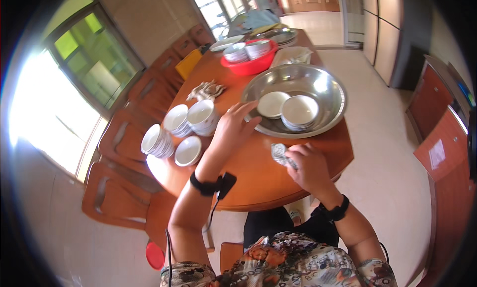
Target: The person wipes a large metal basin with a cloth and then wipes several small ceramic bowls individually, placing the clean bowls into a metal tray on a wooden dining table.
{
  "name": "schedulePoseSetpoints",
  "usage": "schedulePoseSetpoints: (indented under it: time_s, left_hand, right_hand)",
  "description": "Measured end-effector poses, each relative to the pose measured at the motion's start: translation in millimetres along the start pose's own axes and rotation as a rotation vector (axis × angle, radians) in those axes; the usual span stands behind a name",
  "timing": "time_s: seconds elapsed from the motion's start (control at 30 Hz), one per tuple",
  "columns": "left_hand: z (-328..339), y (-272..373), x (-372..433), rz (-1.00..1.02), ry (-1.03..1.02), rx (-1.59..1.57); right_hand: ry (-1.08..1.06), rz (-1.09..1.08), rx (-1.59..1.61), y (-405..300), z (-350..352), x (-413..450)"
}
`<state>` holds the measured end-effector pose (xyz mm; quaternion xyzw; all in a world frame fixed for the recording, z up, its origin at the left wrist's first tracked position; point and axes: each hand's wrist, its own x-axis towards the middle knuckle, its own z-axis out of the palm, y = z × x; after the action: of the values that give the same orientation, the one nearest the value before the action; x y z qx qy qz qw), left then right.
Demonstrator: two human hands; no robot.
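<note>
My left hand [236,125] is at the near left rim of a wide stainless steel basin [328,108], fingers apart, with nothing held. Inside the basin sit a stack of white bowls [300,112] and, to its left, another white bowl or short stack [273,104]. My right hand [307,168] grips a crumpled grey-and-white cloth [278,153] just in front of the basin. Left of my left forearm stand stacks of white bowls: a tall leaning stack [156,141], a middle stack [177,120] and a right stack [202,117]. A single white bowl [188,151] stands before them.
A crumpled rag [206,90] lies on the wooden table [246,179]. Farther back are a red plastic basin [246,67] with bowls, a clear plastic container [290,56] and metal trays [279,35]. Wooden chairs [119,134] line the left side. A cable hangs from my left wrist.
</note>
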<state>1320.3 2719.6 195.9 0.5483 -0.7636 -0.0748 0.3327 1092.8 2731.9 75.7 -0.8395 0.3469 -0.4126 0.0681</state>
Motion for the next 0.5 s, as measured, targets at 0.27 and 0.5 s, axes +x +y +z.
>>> schedulePoseSetpoints:
  time_s: [0.27, 0.5]
  left_hand:
    - [-69.2, -107.9, -171.5, -0.55, 0.643, 0.181]
    - [-66.6, -176.1, -166.5, -0.723, 0.497, -0.116]
  right_hand:
    - [-0.015, -0.026, -0.076, -9.4, -0.3, 1.9]
    - [-0.037, -0.034, -0.098, -13.3, -2.7, 5.0]
